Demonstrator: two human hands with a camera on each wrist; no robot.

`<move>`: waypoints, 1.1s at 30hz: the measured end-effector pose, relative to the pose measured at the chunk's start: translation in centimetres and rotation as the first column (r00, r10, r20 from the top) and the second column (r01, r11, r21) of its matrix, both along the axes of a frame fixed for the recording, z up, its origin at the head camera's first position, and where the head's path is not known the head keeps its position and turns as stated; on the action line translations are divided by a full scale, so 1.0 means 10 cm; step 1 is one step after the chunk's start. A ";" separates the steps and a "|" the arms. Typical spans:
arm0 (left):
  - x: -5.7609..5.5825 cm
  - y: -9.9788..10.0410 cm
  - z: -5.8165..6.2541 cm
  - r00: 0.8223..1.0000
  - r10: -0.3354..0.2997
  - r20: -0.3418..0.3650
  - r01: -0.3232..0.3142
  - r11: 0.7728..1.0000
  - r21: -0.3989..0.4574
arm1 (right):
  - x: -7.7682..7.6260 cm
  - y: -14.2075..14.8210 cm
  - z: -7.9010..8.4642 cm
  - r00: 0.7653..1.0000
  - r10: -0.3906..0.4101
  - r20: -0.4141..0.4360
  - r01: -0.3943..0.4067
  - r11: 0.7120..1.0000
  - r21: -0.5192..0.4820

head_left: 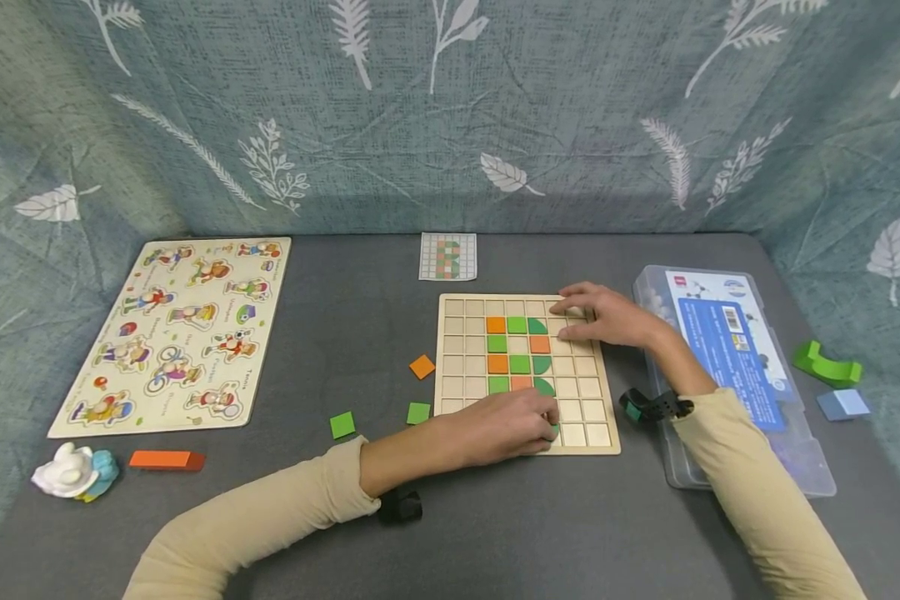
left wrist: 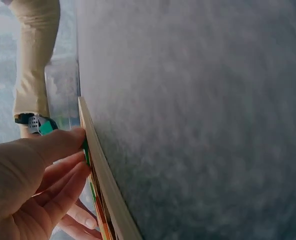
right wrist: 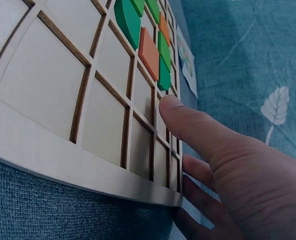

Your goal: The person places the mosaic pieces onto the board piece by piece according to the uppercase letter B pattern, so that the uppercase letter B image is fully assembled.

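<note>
A wooden grid board (head_left: 598,437) lies in the middle of the table, with orange, light green and rounded dark green tiles set in several cells. Over its near edge, my left hand (head_left: 498,429) pinches a dark green tile (left wrist: 86,154) between thumb and fingers; most of that tile is hidden by them. At the far right corner rests my right hand (head_left: 607,315), fingers spread. In the right wrist view its thumb (right wrist: 188,120) lies over the cells while the other fingers reach past the board's rim. One cell (head_left: 518,344) among the tiles is bare wood.
Loose beside the board are an orange tile (head_left: 422,367) and green tiles (head_left: 418,413). Behind it lies a pattern card (head_left: 425,271). A picture puzzle (head_left: 161,325), orange block (head_left: 167,460) and white-and-blue figurine (head_left: 71,471) stand left; a plastic case (head_left: 813,467) and blocks (head_left: 827,365) right.
</note>
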State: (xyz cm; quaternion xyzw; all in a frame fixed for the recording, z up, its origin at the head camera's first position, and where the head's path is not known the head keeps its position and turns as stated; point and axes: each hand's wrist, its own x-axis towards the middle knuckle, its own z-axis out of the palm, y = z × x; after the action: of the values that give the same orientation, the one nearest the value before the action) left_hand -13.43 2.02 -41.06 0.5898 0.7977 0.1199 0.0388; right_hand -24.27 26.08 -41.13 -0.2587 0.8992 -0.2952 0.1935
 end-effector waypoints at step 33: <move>0.37 -2.19 0.04 0.710 0.671 0.215 -0.686 0.728 -0.008 | 0.01 -0.02 0.02 1.000 0.005 0.005 -0.005 1.000 -0.004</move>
State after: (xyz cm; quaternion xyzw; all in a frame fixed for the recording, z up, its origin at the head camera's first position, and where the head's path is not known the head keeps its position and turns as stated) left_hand -9.70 -19.86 -40.67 0.2412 0.9451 0.2142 0.0518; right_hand -24.12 25.85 -40.97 -0.2606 0.8973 -0.2974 0.1961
